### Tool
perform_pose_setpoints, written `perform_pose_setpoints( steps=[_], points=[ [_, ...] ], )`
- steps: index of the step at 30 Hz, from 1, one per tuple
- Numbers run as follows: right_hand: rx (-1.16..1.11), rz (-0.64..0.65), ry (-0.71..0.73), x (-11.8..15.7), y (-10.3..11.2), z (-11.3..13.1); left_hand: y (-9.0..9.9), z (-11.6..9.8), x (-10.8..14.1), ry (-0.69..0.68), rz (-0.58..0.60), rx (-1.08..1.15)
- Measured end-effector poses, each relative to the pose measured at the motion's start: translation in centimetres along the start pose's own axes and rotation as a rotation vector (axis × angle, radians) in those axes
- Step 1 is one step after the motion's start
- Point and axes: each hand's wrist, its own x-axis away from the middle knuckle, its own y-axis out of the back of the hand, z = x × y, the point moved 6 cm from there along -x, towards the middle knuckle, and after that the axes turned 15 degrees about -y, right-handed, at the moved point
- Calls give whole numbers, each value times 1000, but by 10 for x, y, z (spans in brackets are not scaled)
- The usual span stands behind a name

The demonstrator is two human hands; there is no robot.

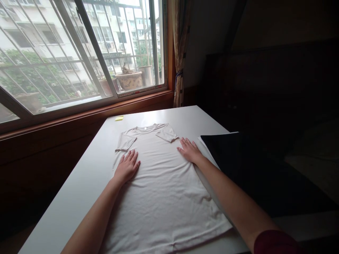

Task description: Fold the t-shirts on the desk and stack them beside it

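A white short-sleeved T-shirt [161, 183] lies spread on the white table [76, 176], its neckline toward the window and its hem toward me. Both sleeves are folded inward over the body of the shirt. My left hand [127, 167] rests flat on the shirt's left edge, just below the left sleeve, fingers outstretched. On the opposite edge, my right hand [189, 150] lies flat beside the right sleeve with its fingers spread. Neither hand grips the cloth. Soft wrinkles run across the middle and lower part of the shirt.
A yellow sticky note [119, 118] lies at the table's far left corner. Along the right side is a dark flat sheet or board [254, 173] with a white edge. Beyond the table are a barred window [106, 53] and a tied curtain [180, 63].
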Motion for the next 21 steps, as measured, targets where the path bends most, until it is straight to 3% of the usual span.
perform_pose_setpoints(
  steps=[7, 12, 16, 21],
  points=[
    [-16, -2, -52, 12, 9, 4, 8, -14, 8, -7, -23, -7],
    [-27, -72, 98, 69, 12, 29, 8, -38, 29, -72, -30, -31],
    [-9, -85, 249, 105, 0, 41, 2, -37, 45, -17, -23, -57],
    [14, -96, 252, 98, -5, 42, 0, -29, 43, 8, -25, -52]
  ],
)
